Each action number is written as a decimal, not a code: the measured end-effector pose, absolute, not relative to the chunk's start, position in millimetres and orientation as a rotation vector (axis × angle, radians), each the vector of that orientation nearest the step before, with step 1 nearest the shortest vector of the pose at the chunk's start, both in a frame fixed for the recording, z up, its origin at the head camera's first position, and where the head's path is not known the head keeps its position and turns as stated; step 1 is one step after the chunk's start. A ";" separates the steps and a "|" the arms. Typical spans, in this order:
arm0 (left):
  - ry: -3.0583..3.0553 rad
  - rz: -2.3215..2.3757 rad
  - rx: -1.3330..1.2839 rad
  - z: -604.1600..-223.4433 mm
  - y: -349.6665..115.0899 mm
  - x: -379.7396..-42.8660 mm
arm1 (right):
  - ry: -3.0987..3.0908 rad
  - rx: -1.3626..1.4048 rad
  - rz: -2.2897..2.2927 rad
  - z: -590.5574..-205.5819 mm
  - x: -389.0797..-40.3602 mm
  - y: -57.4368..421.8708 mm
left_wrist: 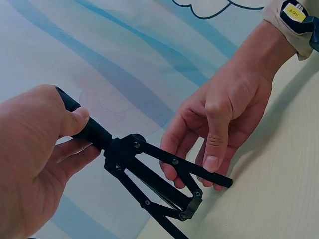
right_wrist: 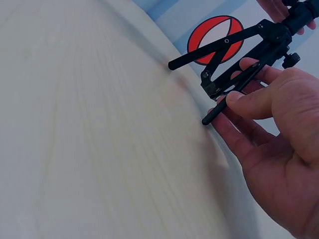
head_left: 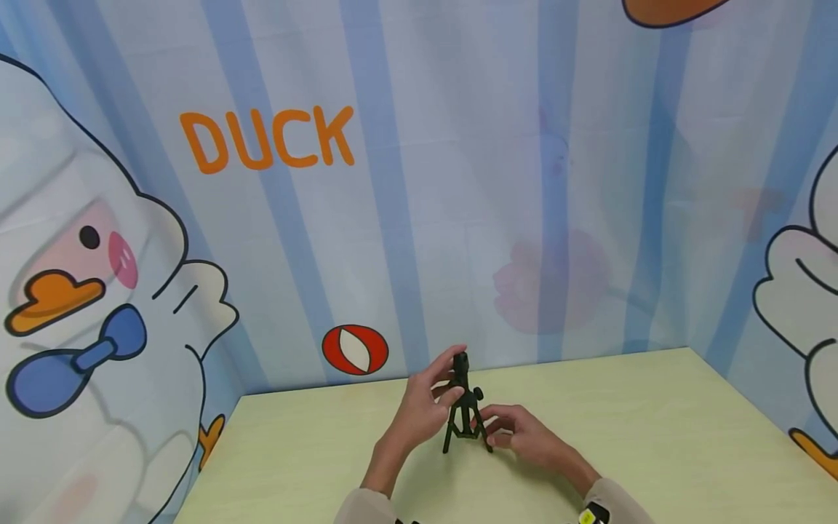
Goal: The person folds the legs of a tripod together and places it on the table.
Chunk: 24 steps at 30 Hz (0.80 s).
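Note:
A small black tripod [head_left: 465, 416] stands with its legs spread partway, over the pale table in the head view. My left hand [head_left: 421, 409] grips its upper column, thumb on the near side and fingers curled behind. Lower down on the right, my right hand [head_left: 527, 438] pinches one leg [right_wrist: 214, 113] near its foot, the thumb lying over it and the fingers behind. Hinged braces join the legs to the center column [left_wrist: 159, 184]. A small round knob [right_wrist: 291, 60] sticks out from the side below the head, which my left hand partly covers.
The pale wood-look table [head_left: 294, 451] reaches back to a blue-striped curtain [head_left: 458, 182] printed with ducks, orange lettering and a red ball [head_left: 356, 350]. A dark wrist device with a yellow label [head_left: 592, 514] sits at my right sleeve.

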<state>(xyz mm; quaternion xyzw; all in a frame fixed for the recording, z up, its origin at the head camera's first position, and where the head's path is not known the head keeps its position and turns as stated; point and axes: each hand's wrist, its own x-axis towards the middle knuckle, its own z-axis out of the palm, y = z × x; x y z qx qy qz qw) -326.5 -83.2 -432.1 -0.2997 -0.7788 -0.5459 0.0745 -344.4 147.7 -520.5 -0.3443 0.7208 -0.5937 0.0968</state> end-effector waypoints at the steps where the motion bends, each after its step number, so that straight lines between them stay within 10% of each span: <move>1: -2.335 -1.642 -0.906 -432.3 -83.5 -326.7 | 2.136 -1.025 -1.755 -521.0 -344.4 147.8; 24: -2.310 -1.665 -0.950 -430.8 -88.6 -324.2 | 2.187 -1.125 -1.720 -525.9 -345.9 142.7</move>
